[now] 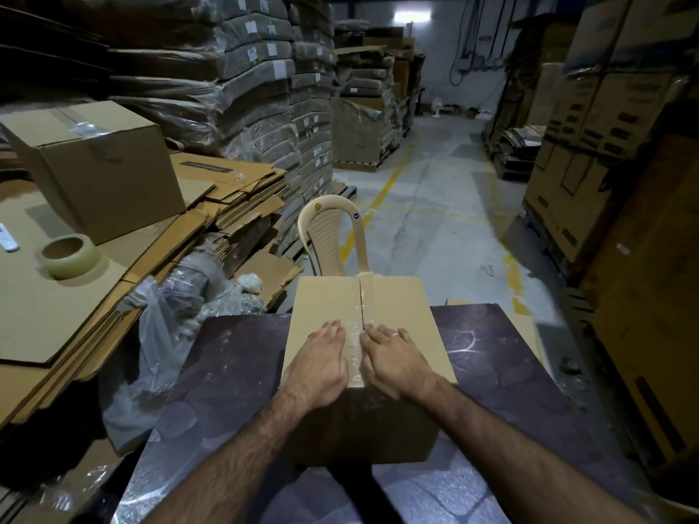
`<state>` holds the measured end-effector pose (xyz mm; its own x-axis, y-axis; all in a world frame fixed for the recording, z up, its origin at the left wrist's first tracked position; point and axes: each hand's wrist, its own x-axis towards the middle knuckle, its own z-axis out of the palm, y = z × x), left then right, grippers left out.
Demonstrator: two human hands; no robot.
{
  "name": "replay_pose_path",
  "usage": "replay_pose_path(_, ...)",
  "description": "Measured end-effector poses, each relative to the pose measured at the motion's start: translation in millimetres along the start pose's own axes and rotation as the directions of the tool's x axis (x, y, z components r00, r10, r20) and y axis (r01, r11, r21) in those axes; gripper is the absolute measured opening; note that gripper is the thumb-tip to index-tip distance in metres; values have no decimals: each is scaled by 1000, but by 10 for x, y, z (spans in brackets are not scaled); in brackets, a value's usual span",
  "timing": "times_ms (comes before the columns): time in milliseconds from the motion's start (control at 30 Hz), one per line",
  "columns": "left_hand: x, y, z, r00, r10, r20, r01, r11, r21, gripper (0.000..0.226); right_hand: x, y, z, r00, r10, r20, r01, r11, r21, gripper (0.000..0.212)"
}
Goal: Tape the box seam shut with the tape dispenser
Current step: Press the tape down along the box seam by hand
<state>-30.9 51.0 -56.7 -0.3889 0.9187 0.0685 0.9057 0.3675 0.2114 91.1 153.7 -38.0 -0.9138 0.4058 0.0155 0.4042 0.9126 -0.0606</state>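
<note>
A brown cardboard box [397, 304] stands on a dark table [234, 372] in front of me. Clear tape [356, 334] runs along its centre seam from the far edge to the near edge. My left hand [321, 361] lies flat on the left flap beside the seam, fingers spread. My right hand [393, 357] lies flat on the right flap, a ring on one finger. Both palms press the box top and hold nothing. A roll of tape [70, 255] sits on flat cardboard to the far left. No tape dispenser is visible.
A beige plastic chair [333, 236] stands just behind the box. Stacks of flattened cardboard [234, 198] and a taped box [94, 164] fill the left. Crumpled plastic wrap [181, 308] lies beside the table. Tall cartons [605, 145] line the right; a concrete aisle [435, 206] runs ahead.
</note>
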Motion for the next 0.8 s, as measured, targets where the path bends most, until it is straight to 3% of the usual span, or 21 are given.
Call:
replay_pose_path(100, -9, 17, -20, 1000, 8, -5, -8, 1000, -1, 59, -272, -14, 46, 998, -59, -29, 59, 998, 23, 70)
replay_pose_path(233, -50, 36, -68, 992, 126, 24, -126, 992, -8, 55, -240, 146, -14, 999, -31, -8, 31, 999, 44, 48)
replay_pose_path(500, -178, -39, -101, 936, 346, 61, -347, 938, 13, 58, -167, 191, 84, 999, 37, 7, -38, 993, 109, 54)
replay_pose_path(700, 35, -35, -221, 954, 264, 139, -268, 963, 9, 57, -159, 192, 106, 998, 56, -16, -53, 988, 143, 67)
replay_pose_path(800, -47, 13, -184, 937, 316, 150, -322, 947, 14, 55, -160, 186, 114, 998, 56, -32, -51, 988, 149, 64)
